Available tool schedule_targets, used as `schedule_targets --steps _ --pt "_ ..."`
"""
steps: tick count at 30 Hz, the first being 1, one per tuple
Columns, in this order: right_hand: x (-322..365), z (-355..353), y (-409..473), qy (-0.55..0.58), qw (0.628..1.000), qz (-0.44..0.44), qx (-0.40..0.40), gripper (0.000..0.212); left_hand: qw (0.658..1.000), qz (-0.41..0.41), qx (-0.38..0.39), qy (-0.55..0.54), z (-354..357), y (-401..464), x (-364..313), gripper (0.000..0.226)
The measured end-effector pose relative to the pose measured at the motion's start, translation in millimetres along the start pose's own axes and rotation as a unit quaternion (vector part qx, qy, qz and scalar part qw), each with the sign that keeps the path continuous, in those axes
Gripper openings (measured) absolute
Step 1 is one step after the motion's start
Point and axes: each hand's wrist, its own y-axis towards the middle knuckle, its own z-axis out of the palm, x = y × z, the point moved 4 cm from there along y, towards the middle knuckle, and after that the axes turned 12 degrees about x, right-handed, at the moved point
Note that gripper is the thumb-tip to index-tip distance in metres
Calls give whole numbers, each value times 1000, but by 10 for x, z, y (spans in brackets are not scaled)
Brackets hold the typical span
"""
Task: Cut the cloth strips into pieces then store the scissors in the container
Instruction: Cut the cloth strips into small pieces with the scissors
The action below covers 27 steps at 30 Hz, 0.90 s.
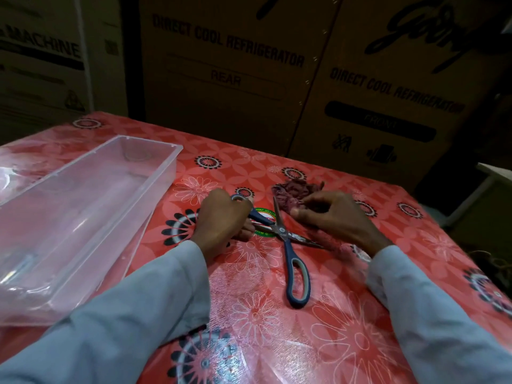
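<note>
Feed one strip squarely between the gaping blades before you squeeze. The scissors point(282, 234) lie wide open mid-surface; your left hand point(225, 217) curls round their upper handle, while the right hand point(336, 217) pinches the maroon cloth strips point(296, 191) at one o'clock. The container point(155, 189) waits at nine o'clock.

Dim room; cardboard boxes point(230, 67) sit in shadow. The red tablecloth point(346, 314) shows soft glare, slight overall blur, and wide-angle bending at the edges.
</note>
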Motion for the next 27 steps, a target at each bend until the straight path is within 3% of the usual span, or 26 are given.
schedule_targets --steps 2,6,9,13,19,27 --pt "-60 -1 -22 -41 999 1 4 34 1000 6 1 17 -16 -5 -6 25" --pt "-56 -152 -34 -5 993 -13 -114 18 1000 -8 18 15 -43 9 -21 26" --pt "-43 -251 -56 17 986 -12 -164 22 999 -23 30 19 -70 6 -35 25" --pt "174 -196 -111 15 994 -44 -102 29 998 -33 46 20 -61 -23 -65 22" --pt "563 104 -142 -90 991 -96 8 21 998 -35 47 16 -58 -21 -69 20" --pt "495 258 484 -170 985 -33 -4 14 999 -20 39 24 -54 22 -27 22"
